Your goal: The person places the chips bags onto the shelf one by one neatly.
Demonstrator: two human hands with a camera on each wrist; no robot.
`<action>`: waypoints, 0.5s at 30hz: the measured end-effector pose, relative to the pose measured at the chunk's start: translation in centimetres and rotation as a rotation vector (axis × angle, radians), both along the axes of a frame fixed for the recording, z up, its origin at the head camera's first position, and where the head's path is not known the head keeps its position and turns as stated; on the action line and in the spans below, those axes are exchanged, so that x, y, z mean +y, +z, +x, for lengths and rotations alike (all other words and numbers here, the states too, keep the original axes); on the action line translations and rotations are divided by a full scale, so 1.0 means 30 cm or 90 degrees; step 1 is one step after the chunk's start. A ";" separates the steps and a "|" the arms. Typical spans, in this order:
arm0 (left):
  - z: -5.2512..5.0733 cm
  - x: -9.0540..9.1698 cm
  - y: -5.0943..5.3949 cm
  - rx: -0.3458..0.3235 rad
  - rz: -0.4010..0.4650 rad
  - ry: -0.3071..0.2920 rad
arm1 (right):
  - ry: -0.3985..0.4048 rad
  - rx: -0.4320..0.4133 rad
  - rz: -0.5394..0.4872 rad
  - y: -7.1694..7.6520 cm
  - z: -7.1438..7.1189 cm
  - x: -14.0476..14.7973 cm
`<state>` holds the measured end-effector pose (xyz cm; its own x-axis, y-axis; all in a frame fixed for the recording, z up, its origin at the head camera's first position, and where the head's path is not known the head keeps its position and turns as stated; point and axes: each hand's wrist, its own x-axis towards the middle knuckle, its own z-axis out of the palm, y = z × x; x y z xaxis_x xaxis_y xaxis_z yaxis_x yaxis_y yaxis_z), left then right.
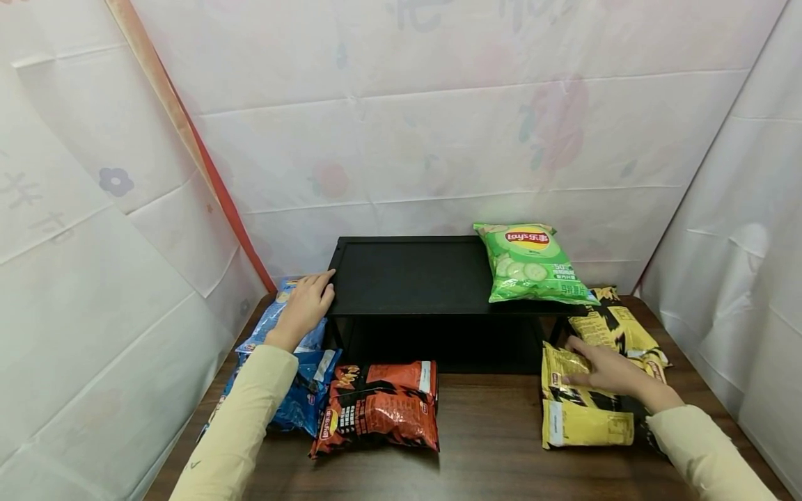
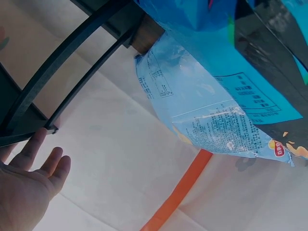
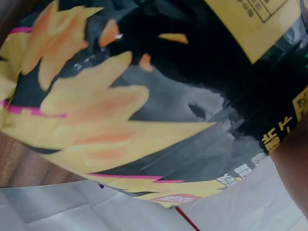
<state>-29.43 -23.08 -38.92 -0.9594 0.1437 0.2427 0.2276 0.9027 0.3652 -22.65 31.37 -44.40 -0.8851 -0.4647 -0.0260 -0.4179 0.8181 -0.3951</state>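
Left fingers [image 1: 322,281]: loosely extended, touching the left edge of the black stand [image 1: 407,275].
Right fingers [image 1: 579,346]: over the front yellow bag [image 1: 589,426]; cannot tell whether gripping.
Front yellow bag: beneath right fingers, partly covered.
Dark blue bag [image 1: 307,396]: below left fingers, partly hidden by sleeve [image 1: 250,410].
Under-stand space: between both, too dark.

Head view high, forward-down; wrist views close.

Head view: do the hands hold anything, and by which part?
The left hand only rests on the left edge of the black shelf. The right hand touches the upper part of the front yellow bag; whether it grips cannot be told.
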 end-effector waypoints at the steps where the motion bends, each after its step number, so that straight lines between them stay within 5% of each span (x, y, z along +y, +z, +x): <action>1: 0.000 0.000 -0.001 -0.001 0.000 0.000 | -0.004 0.015 0.001 0.003 0.000 -0.004; 15: 0.000 0.001 0.000 0.003 0.001 -0.001 | -0.004 0.212 0.027 0.007 0.009 -0.075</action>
<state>-29.44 -23.04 -38.92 -0.9583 0.1442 0.2469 0.2300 0.9018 0.3659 -22.37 29.11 -44.18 -0.8514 -0.4633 0.2459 -0.5127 0.8341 -0.2035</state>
